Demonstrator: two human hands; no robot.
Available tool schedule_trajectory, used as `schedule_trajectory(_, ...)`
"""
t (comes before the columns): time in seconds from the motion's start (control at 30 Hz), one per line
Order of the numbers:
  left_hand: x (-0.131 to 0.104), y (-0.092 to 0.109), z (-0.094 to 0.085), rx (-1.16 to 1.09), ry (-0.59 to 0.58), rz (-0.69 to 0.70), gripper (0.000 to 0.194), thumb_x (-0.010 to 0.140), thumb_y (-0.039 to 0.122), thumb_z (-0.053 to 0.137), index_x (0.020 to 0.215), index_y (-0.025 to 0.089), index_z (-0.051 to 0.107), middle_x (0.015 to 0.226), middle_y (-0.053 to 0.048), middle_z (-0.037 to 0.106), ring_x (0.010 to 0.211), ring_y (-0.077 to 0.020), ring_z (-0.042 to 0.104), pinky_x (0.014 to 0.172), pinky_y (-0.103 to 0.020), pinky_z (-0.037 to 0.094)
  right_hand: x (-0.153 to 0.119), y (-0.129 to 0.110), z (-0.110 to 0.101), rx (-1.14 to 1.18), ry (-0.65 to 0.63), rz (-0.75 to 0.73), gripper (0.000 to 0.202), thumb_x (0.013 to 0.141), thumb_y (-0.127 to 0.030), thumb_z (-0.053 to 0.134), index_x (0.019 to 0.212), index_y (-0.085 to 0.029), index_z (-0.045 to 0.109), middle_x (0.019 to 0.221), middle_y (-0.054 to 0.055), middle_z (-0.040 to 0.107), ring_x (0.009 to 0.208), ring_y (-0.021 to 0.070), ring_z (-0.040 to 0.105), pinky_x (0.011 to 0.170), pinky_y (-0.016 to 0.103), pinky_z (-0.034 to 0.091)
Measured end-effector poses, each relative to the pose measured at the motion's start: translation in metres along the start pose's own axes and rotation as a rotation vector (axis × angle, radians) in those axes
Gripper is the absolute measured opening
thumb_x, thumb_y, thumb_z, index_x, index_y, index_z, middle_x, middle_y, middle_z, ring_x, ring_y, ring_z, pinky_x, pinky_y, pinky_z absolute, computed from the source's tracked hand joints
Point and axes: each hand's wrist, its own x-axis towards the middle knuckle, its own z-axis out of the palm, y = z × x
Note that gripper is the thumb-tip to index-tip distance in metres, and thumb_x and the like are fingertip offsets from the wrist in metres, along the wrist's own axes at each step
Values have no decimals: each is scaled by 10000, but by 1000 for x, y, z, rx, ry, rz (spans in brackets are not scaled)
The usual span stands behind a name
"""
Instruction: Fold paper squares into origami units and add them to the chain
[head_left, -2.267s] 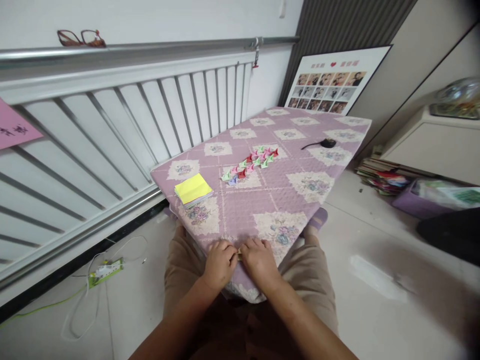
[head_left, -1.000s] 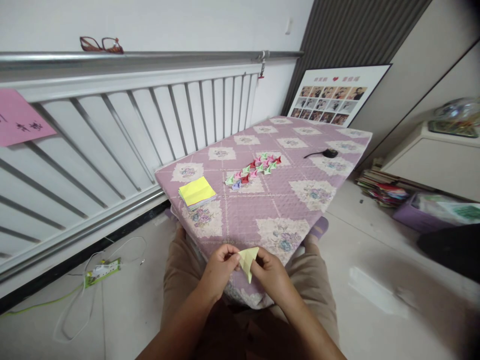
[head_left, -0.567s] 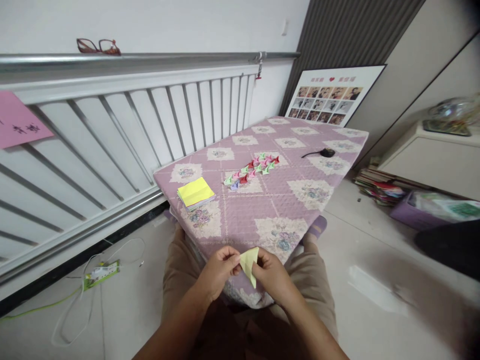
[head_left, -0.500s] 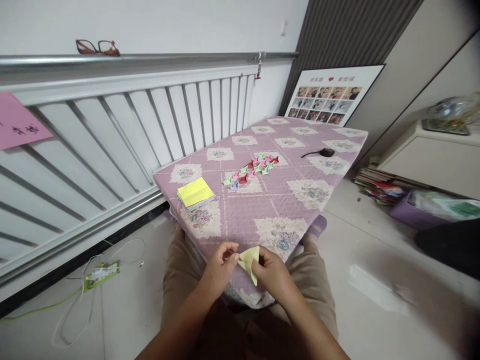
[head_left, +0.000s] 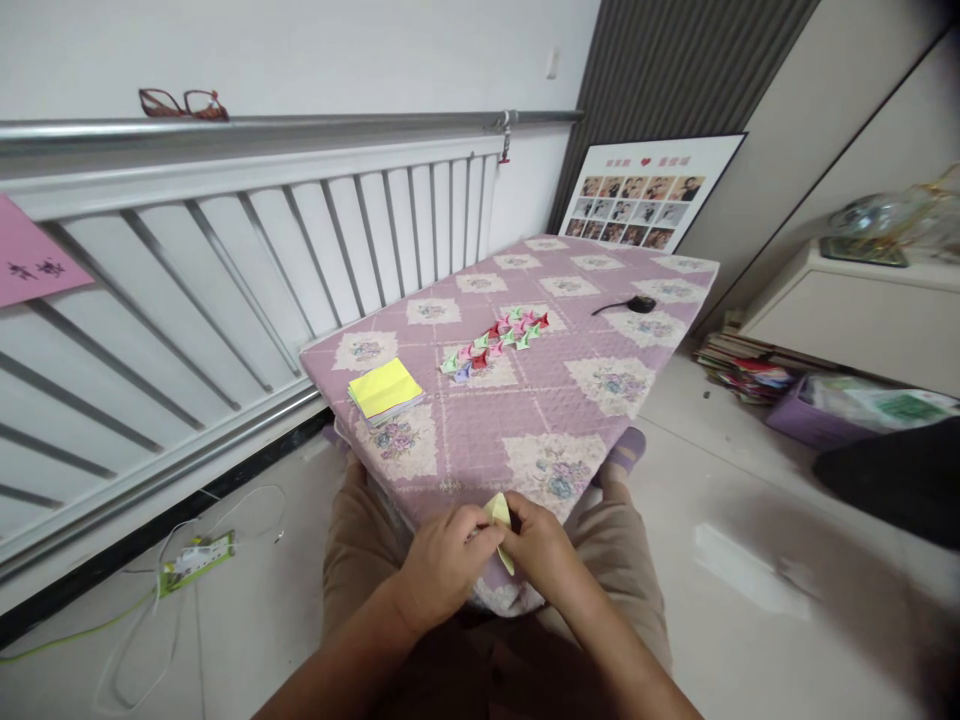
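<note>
Between my two hands, over the near corner of the table, is a folded piece of pale yellow paper point(head_left: 498, 508). My left hand point(head_left: 448, 560) is closed, its thumb and fingers pinching the paper's left side and covering part of it. On the other side my right hand point(head_left: 536, 540) grips the paper between thumb and fingers. Farther up the cloth lies a cluster of small folded paper pieces point(head_left: 495, 340) in green, pink, red and blue. A stack of square paper point(head_left: 386, 390), yellow on top, rests near the table's left edge.
A purple flowered cloth covers the table point(head_left: 480, 430). A black object with a cord point(head_left: 640, 304) lies at the far right. Along the left runs a white radiator point(head_left: 337, 240); glasses point(head_left: 184, 104) sit on the pipe above. A power strip point(head_left: 196, 562) with cables is on the floor.
My left hand has moved right and over the yellow paper, closing on it. The paper now shows narrower, with more of it covered. The camera view has shifted slightly.
</note>
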Motion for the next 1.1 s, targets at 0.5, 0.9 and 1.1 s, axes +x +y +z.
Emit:
schedule_trajectory(0.5,13,-9,-4,272,-353,36,165,944,276,452,949,222,608,927,-26,577,836,-199,536,720,-313,421,-1,5,-1,-221,52,-18,126,802,-239,456,704,-206,528,626,-23,554,595,133,511,573,232,342)
schedule_trajectory(0.9,12,-11,-2,301,-331,119,141,942,274,459,933,224,590,885,-26,571,799,-201,545,678,-316,433,-1,9,3,-488,118,-72,143,792,-190,454,651,-212,452,596,-19,517,543,122,457,544,238,273)
schedule_trajectory(1.1,12,-13,3,290,-386,136,142,941,261,449,975,218,579,888,-40,579,804,-211,568,691,-334,463,-1,9,-1,-453,72,-52,158,803,-195,447,647,-211,464,595,-16,529,560,128,489,555,235,297)
